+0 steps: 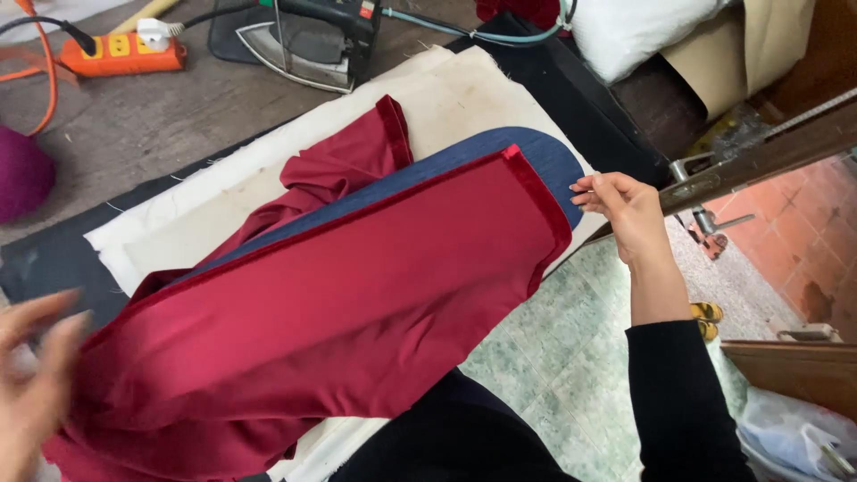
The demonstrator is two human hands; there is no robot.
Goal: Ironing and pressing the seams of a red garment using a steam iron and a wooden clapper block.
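A dark red garment [357, 312] is spread over a blue padded board [527, 156], whose rounded end shows beyond the hemmed edge of the cloth. The board lies on a cream cloth [464, 89] that covers a dark pad [54, 259] on the floor. A second part of the garment is bunched up along the far side of the board, its hem turned toward the iron.

The right hand [625, 210] is held at the rounded end of the board, just beside the hem of the garment; its fingers [589, 189] are lightly curled and drawn together, and whether the cloth is pinched by them cannot be told. The left hand [31, 384] is seen blurred at the near left corner of the garment, fingers spread apart, close to or touching the cloth; nothing is seen gripped in it.

An iron [308, 36] stands on its rest beyond the far edge of the cream cloth, with an orange power strip [120, 54] to its left. A white bag [634, 27] lies past the far right corner.
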